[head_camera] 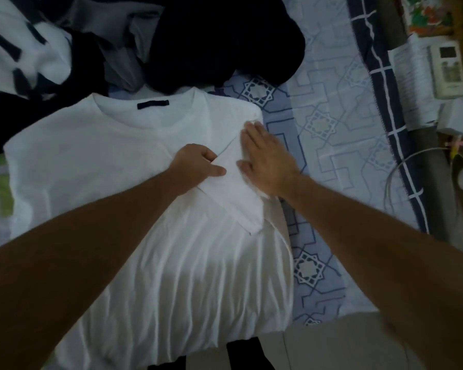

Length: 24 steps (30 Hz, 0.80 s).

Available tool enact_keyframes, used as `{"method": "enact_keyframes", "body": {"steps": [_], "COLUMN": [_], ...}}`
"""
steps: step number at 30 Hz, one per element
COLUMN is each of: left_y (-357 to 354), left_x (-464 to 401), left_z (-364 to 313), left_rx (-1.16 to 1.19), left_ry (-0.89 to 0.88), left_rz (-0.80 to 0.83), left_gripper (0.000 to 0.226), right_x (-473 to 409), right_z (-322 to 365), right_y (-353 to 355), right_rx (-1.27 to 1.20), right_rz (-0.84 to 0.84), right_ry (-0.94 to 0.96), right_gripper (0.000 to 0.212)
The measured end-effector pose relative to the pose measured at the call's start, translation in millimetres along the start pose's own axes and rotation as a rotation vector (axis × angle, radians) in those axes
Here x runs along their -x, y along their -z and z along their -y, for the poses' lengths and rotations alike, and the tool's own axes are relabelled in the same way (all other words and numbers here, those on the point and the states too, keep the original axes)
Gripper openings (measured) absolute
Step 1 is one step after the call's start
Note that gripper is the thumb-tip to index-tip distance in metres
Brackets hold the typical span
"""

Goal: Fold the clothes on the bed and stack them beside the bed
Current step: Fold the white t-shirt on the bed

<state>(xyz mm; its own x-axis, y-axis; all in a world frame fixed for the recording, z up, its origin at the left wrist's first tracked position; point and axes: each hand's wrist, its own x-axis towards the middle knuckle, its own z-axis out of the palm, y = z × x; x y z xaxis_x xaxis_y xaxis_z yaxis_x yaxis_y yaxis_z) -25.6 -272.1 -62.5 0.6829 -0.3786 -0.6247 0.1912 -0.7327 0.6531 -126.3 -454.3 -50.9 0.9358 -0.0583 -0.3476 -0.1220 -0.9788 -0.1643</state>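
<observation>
**Ann:** Shirt (96, 161) first. Where is it?

**Ben:** It is laid flat on the bed (340, 108), neck at the far end, so that it can be folded. The bottom edge is let hang over the near side of the bed.

**Ann:** Why is the sleeve (238, 193) lying across the front?

**Ben:** It looks to have been turned in over the chest, so the right side is made straight. The other side of the shirt is not yet folded in.

**Ann:** What is done by the right hand (265, 161)?

**Ben:** It is laid flat on the sleeve, fingers straight, with nothing gripped. The cloth seems to be pressed down so the fold is kept.

**Ann:** And the left hand (195, 164)?

**Ben:** The sleeve's edge is pinched by it, thumb on top and fingers tucked under. The edge is likely being pulled neat.

**Ann:** What else is on the bed?

**Ben:** A dark pile (225, 41) and a black-and-white cloth (24, 49) are heaped past the shirt's neck. They are not folded yet, so much of the job is thought to be left.

**Ann:** Where is the stack?

**Ben:** No stack can be seen. A remote (448, 68) and some papers (409, 78) lie beside the bed on the right.
</observation>
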Motion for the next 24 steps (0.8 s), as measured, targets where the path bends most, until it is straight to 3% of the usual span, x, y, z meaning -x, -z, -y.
{"method": "enact_keyframes", "body": {"steps": [4, 6, 10, 12, 19, 21, 24], "left_y": [-6.1, -6.3, 13.3, 35.9, 161.7, 192.0, 226.4], "left_x": [19.0, 31.5, 65.6, 80.6, 106.3, 103.1, 95.4], "left_z": [23.9, 38.0, 70.0, 89.1, 161.3, 181.9, 214.3], "left_rx": [0.223, 0.236, 0.123, 0.079, -0.202, -0.203, -0.025], "left_ry": [0.120, 0.105, -0.019, -0.045, -0.091, -0.013, 0.199], "left_rz": [-0.091, -0.145, -0.307, -0.371, -0.783, -0.861, -0.732], "left_gripper": [0.024, 0.022, 0.019, 0.019, 0.038, 0.049, 0.065], "right_x": [-13.9, -10.2, 5.5, 14.2, -10.8, -26.1, -47.1], "right_z": [-5.5, 5.5, 43.8, 65.9, 172.0, 215.9, 276.5], "right_y": [-0.2, 1.3, 2.9, -3.8, -6.3, -5.9, -5.9], "right_rx": [0.052, 0.051, -0.038, -0.072, -0.140, -0.245, -0.445], "right_rz": [0.082, 0.039, -0.202, -0.160, -0.026, -0.009, 0.021], "right_ry": [-0.085, -0.131, 0.063, 0.145, 0.034, 0.050, 0.050], "right_gripper": [0.080, 0.076, 0.047, 0.043, 0.047, 0.048, 0.046]}}
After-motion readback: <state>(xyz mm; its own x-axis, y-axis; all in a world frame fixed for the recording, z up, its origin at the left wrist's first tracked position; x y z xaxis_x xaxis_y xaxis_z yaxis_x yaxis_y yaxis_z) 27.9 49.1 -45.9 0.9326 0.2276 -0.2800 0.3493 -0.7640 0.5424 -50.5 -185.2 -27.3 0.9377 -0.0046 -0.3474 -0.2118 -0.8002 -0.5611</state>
